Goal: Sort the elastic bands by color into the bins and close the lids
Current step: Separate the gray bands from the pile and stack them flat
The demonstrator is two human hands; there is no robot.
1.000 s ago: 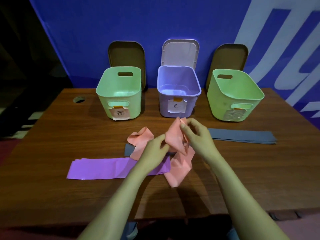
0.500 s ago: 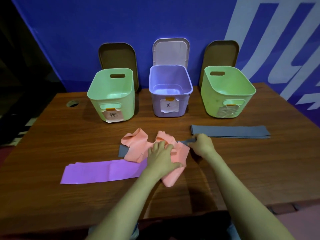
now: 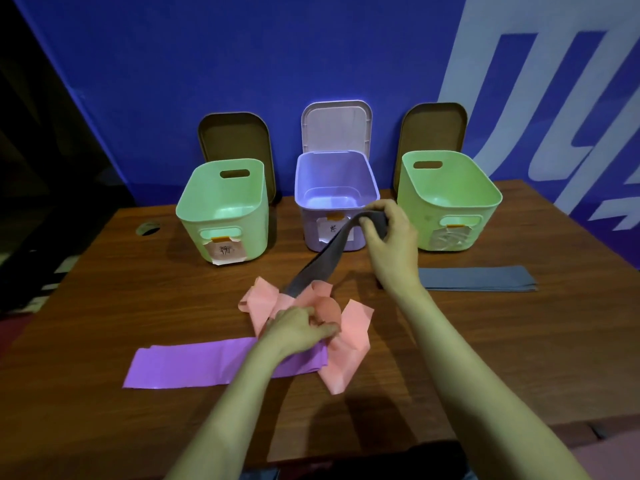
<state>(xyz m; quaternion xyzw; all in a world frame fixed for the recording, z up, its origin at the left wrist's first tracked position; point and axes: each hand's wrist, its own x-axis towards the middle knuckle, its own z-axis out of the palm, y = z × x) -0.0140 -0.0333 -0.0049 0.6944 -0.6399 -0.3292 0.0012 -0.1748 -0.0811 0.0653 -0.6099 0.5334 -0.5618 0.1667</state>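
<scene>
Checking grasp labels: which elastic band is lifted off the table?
The dark grey band, gripped by the right hand, its lower end under the crumpled pink band. The purple band and the grey stack lie flat.

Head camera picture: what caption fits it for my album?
Right hand holds up one end of a grey band whose other end lies under the pink band the left hand holds.

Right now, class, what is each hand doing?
Left hand: grips the crumpled pink band.
Right hand: pinches the raised end of the grey band.
</scene>
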